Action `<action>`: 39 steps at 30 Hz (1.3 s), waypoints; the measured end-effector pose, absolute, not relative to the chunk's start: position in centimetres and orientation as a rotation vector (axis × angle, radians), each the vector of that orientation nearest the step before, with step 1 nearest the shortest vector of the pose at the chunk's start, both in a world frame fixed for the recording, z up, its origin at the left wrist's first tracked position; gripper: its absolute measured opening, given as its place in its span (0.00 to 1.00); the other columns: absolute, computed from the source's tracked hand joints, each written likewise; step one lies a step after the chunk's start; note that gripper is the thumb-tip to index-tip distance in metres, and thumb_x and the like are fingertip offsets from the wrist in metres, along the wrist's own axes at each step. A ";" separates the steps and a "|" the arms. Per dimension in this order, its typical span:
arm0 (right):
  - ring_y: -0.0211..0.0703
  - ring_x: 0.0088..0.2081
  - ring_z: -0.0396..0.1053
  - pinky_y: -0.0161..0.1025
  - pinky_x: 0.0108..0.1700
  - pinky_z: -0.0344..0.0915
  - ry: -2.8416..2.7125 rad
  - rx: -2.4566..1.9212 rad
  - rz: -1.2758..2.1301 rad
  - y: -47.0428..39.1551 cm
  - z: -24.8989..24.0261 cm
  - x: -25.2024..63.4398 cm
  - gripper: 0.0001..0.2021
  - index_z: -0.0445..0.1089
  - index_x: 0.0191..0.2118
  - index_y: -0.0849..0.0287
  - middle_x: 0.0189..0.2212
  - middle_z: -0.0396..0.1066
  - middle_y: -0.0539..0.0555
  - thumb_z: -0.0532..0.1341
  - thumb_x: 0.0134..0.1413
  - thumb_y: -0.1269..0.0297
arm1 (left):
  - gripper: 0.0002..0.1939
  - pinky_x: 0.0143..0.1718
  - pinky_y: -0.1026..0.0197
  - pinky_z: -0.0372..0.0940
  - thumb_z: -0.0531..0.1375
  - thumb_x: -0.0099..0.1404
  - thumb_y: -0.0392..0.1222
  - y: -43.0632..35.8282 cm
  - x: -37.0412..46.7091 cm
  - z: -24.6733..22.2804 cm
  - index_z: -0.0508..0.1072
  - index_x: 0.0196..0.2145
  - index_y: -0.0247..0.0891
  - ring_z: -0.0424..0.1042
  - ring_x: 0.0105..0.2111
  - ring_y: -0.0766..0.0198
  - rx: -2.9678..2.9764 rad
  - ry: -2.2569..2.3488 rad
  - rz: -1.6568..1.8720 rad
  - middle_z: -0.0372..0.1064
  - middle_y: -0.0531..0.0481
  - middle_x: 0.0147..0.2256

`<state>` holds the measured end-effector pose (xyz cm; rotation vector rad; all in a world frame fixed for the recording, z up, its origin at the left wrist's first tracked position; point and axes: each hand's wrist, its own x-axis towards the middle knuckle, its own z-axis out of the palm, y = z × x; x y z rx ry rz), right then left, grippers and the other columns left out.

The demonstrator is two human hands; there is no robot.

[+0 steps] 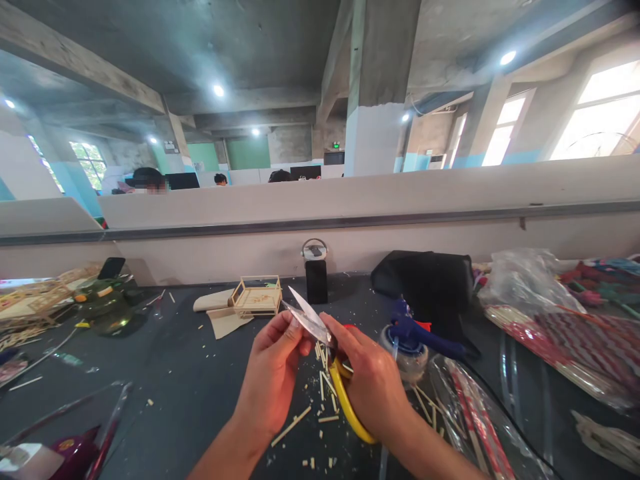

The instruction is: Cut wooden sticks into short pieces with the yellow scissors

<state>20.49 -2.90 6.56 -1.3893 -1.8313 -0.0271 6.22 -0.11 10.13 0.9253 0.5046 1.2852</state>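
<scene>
Yellow-handled scissors [345, 400] are in my right hand [373, 373], their blades apart and pointing up and to the left. My left hand [275, 367] is beside the blades, its thumb and fingertips pinched together; whatever they hold is too small to make out. Under and between the hands, short pale wooden sticks [291, 427] and cut bits lie scattered on the dark table [175, 400]. A small frame built of thin sticks [257, 298] stands behind my left hand, next to pieces of brown card [225, 323].
A black phone [317, 281] leans upright at the partition [260, 250]. To the right are a blue glue gun [425, 335] on a jar [415, 363], a black bag [425, 277] and plastic-wrapped bundles [565, 340]. A glass pot [107, 313] and more stickwork [43, 300] stand left.
</scene>
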 end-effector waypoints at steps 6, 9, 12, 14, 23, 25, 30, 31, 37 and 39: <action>0.50 0.34 0.73 0.43 0.34 0.69 -1.850 -1.434 -0.090 -3.1 6.9 20.6 0.32 0.65 0.58 0.60 0.34 0.75 0.56 0.53 0.44 0.80 | 0.03 0.30 0.68 0.58 0.66 0.59 0.39 -0.1 6.3 10.1 0.78 0.30 0.36 0.59 0.24 0.72 0.928 0.513 1.295 0.66 0.54 0.24; 0.50 0.35 0.73 0.43 0.34 0.69 -1.856 -1.448 -0.105 -3.1 7.0 20.5 0.33 0.64 0.59 0.59 0.34 0.74 0.56 0.53 0.43 0.81 | 0.04 0.30 0.68 0.58 0.67 0.58 0.39 -0.1 6.3 10.0 0.78 0.30 0.36 0.59 0.24 0.71 0.929 0.525 1.306 0.67 0.54 0.24; 0.49 0.35 0.72 0.43 0.35 0.69 -1.852 -1.451 -0.083 -3.1 6.9 20.4 0.33 0.64 0.59 0.59 0.35 0.74 0.56 0.54 0.43 0.81 | 0.04 0.30 0.68 0.57 0.67 0.57 0.39 -0.1 6.3 10.0 0.78 0.30 0.36 0.59 0.24 0.71 0.931 0.541 1.310 0.66 0.54 0.23; 0.49 0.35 0.73 0.42 0.35 0.70 -1.847 -1.443 -0.062 -3.1 6.8 20.4 0.33 0.64 0.60 0.59 0.36 0.74 0.57 0.54 0.44 0.80 | 0.04 0.30 0.67 0.57 0.67 0.57 0.39 -0.1 6.3 10.0 0.77 0.30 0.36 0.58 0.24 0.71 0.931 0.552 1.307 0.65 0.54 0.23; 0.46 0.31 0.73 0.38 0.32 0.69 -1.816 -1.376 -0.030 -2.6 5.9 20.8 0.30 0.66 0.57 0.61 0.34 0.76 0.57 0.54 0.45 0.79 | 0.06 0.29 0.68 0.57 0.67 0.58 0.40 0.0 6.2 10.2 0.75 0.27 0.35 0.58 0.24 0.71 0.943 0.561 1.306 0.64 0.54 0.24; 0.44 0.30 0.73 0.37 0.34 0.69 -1.779 -1.339 0.073 -2.6 6.2 20.9 0.26 0.68 0.55 0.62 0.31 0.75 0.55 0.54 0.48 0.77 | 0.07 0.29 0.68 0.57 0.66 0.59 0.40 0.1 6.1 10.3 0.74 0.27 0.35 0.59 0.25 0.71 0.939 0.550 1.287 0.64 0.54 0.25; 0.38 0.23 0.66 0.33 0.27 0.62 -1.660 -1.360 0.214 -2.7 7.2 21.4 0.18 0.69 0.52 0.58 0.24 0.70 0.47 0.55 0.56 0.69 | 0.07 0.31 0.67 0.58 0.65 0.60 0.38 0.1 5.8 10.8 0.72 0.26 0.36 0.60 0.24 0.72 0.935 0.529 1.286 0.63 0.55 0.27; 0.38 0.23 0.65 0.32 0.27 0.61 -1.655 -1.369 0.216 -2.7 7.3 21.5 0.18 0.68 0.53 0.57 0.24 0.70 0.46 0.55 0.56 0.69 | 0.08 0.31 0.67 0.58 0.65 0.60 0.38 0.1 5.8 10.8 0.72 0.25 0.36 0.60 0.24 0.72 0.931 0.526 1.288 0.62 0.55 0.27; 0.41 0.26 0.69 0.35 0.31 0.65 -1.712 -1.373 0.274 -2.1 6.5 21.4 0.20 0.68 0.54 0.59 0.25 0.70 0.49 0.55 0.55 0.71 | 0.07 0.31 0.65 0.61 0.66 0.59 0.40 0.3 5.8 10.8 0.74 0.26 0.35 0.60 0.23 0.72 0.902 0.542 1.322 0.65 0.54 0.27; 0.41 0.25 0.69 0.35 0.30 0.65 -1.721 -1.375 0.265 -2.1 6.5 21.2 0.20 0.68 0.54 0.58 0.26 0.72 0.49 0.55 0.54 0.71 | 0.06 0.32 0.65 0.61 0.67 0.58 0.39 0.3 5.7 10.8 0.75 0.27 0.36 0.61 0.24 0.72 0.898 0.544 1.344 0.66 0.54 0.27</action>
